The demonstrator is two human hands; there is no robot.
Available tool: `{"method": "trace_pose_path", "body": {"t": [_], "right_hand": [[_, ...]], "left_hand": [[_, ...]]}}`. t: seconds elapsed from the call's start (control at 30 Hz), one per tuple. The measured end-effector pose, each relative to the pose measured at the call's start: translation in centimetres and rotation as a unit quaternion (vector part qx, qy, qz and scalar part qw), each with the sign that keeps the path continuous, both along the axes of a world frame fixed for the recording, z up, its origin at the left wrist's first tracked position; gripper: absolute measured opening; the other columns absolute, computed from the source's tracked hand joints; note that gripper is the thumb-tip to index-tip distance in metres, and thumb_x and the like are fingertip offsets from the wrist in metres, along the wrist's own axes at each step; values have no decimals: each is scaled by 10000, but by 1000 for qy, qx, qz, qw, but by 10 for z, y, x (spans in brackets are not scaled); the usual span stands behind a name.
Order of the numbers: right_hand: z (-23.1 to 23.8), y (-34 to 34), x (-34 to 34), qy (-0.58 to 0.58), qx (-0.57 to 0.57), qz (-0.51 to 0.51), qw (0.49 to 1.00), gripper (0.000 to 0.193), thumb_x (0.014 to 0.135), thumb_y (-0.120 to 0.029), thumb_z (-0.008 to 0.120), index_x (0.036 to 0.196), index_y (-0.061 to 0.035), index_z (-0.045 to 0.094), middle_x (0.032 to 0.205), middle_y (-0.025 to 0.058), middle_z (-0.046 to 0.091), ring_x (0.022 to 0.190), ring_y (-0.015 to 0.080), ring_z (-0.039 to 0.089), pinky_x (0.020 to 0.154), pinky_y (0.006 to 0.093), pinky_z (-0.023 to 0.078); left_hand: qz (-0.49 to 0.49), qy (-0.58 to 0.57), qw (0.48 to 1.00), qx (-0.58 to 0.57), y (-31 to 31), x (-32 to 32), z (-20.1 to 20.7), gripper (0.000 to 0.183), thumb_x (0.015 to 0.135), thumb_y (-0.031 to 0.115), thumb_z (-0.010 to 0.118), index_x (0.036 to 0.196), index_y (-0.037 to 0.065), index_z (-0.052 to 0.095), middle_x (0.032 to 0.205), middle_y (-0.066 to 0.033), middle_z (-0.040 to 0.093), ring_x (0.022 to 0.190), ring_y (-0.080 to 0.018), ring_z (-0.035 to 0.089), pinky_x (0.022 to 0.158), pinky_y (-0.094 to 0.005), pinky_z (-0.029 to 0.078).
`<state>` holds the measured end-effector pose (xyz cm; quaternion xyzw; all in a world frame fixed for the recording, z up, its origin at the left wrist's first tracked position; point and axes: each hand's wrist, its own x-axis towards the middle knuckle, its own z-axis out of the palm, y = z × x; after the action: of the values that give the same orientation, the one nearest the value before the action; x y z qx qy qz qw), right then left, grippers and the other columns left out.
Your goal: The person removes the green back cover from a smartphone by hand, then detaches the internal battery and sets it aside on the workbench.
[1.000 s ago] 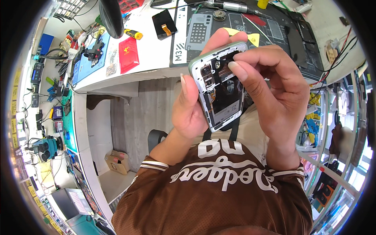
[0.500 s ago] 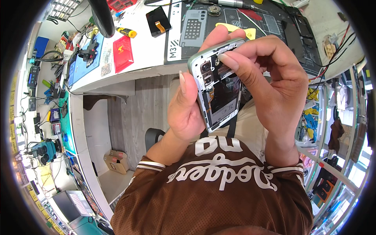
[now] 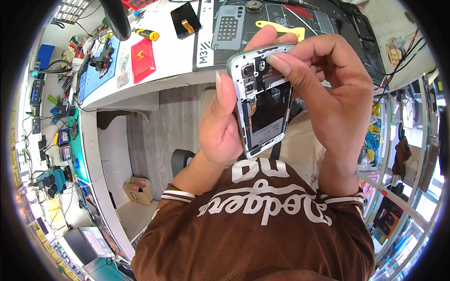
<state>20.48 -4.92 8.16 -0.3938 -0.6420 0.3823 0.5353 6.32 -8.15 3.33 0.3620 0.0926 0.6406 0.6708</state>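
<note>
A smartphone [image 3: 265,126] with its back cover off is held up tilted over my lap, camera lenses, black inner parts and a pale label showing inside its light frame. My left hand [image 3: 220,129] is closed round the phone, thumb along the left edge and fingers behind the top. With my right hand [image 3: 335,89] I pinch the phone's upper right edge; the thumb presses beside the camera area. The right fingertips are partly hidden behind the frame.
On the white bench beyond lie a dark repair mat [image 3: 323,42], a grey phone back plate [image 3: 228,28], a yellow pry tool [image 3: 281,29], a small black screen [image 3: 185,21] and a red packet [image 3: 142,61]. A black lamp arm [image 3: 116,18] hangs above. A cardboard box [image 3: 138,190] stands below left.
The phone has turned slightly, so its inside faces me more. My right thumb has shifted a little to the right along its top. The bench sits slightly higher in view.
</note>
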Motion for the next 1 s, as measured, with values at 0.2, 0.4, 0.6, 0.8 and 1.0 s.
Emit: {"method": "trace_pose_path", "body": {"t": [0.2,0.4,0.6,0.8,1.0], "right_hand": [[-1,3,7,-33,-57,-22,998,149,937,-79,817,1004,-8,706,895,16,717,769,27,621,596,173,485],[-7,9,15,24,-97,21,995,157,968,-88,782,1068,-6,692,1008,33,737,833,37,647,592,180,503],[-11,6,23,49,-87,70,993,146,996,-53,730,1122,12,697,1070,56,714,881,58,652,630,183,485],[-17,7,37,-7,60,70,996,251,962,-7,732,1208,34,704,1100,99,689,896,95,654,657,188,460],[-20,16,50,-156,261,57,951,366,831,85,804,1186,16,747,1104,141,697,891,133,673,611,218,480]], "left_hand": [[6,-38,995,-89,-3,6,10,822,1117,602,217,1686,18,108,1664,-295,316,1528,-423,377,1262,-561,303],[-100,-163,979,-75,3,-4,-5,804,1120,592,232,1686,30,130,1636,-239,401,1447,-381,494,1144,-546,476],[-108,-202,966,-117,3,-3,0,790,1120,586,238,1680,35,166,1621,-241,418,1425,-385,520,1106,-563,523],[-110,-186,968,-127,2,-6,6,782,1123,561,297,1684,40,139,1678,-251,298,1463,-442,457,1103,-624,505],[-110,-158,974,-121,3,-5,6,771,1127,553,295,1689,50,132,1665,-254,322,1463,-451,450,1097,-626,489]]}}
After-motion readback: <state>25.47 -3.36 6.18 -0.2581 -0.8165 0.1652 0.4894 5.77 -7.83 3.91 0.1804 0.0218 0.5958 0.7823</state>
